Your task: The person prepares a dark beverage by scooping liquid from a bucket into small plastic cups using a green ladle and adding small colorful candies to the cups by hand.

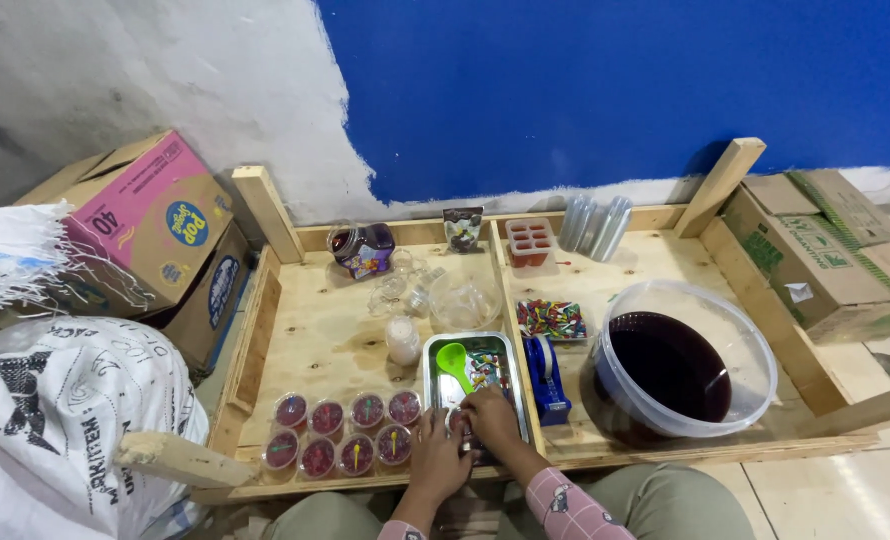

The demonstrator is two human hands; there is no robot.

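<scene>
Both hands work over the near end of a steel tray [431, 352] on a low wooden platform. My left hand [437, 452] and my right hand [489, 416] are closed together around a small cup there; the cup itself is mostly hidden by the fingers. A green plastic scoop [451, 358] and several small colourful pieces lie in the tray. To the left stand two rows of sealed small cups [343, 432] filled with dark red jelly.
A big clear bucket of dark red liquid [677, 364] stands right. A blue tape dispenser [545, 375], a dish of coloured pieces [551, 318], a red mould [530, 242], stacked clear cups [595, 224], a jar [362, 249], cardboard boxes [155, 225] and white sacks [60, 420] surround the platform.
</scene>
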